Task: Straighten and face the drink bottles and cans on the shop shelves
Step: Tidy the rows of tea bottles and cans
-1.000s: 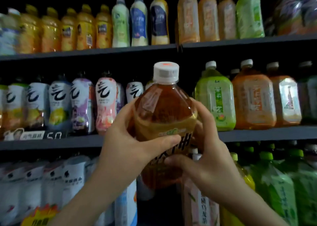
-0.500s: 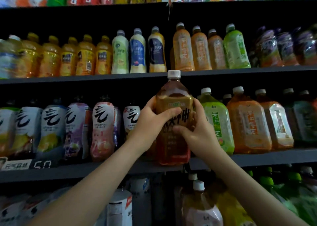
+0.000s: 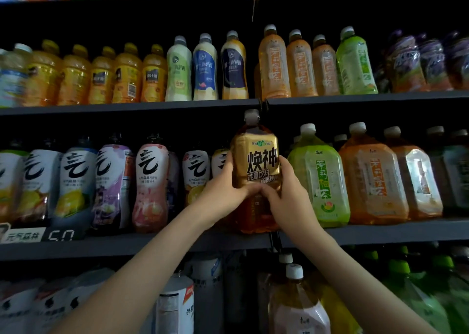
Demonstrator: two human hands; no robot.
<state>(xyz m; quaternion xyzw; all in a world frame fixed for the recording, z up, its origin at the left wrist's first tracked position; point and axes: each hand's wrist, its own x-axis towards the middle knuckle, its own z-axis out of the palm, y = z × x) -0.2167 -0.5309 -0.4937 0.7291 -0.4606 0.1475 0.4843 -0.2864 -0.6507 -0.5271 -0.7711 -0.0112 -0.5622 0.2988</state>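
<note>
A large amber drink bottle point(image 3: 256, 156) with a gold label, black characters and a white cap stands upright on the middle shelf point(image 3: 127, 245), its label facing me. My left hand point(image 3: 223, 194) grips its left side and my right hand point(image 3: 289, 196) grips its right side, fingers curled round the lower label. The bottle's lower half is partly hidden by my hands. It sits between small white-labelled bottles point(image 3: 196, 176) on its left and a big green tea bottle point(image 3: 319, 176) on its right.
Orange tea bottles point(image 3: 373, 178) stand further right on the same shelf. The upper shelf point(image 3: 127, 106) carries yellow juice, milky and orange bottles. Cans line the top. Below, a white-capped bottle point(image 3: 297, 305) and green bottles point(image 3: 416, 295) crowd the lower shelf.
The amber bottle has moved away from me onto the middle shelf and turned so its gold label faces front. Both hands stayed on it.
</note>
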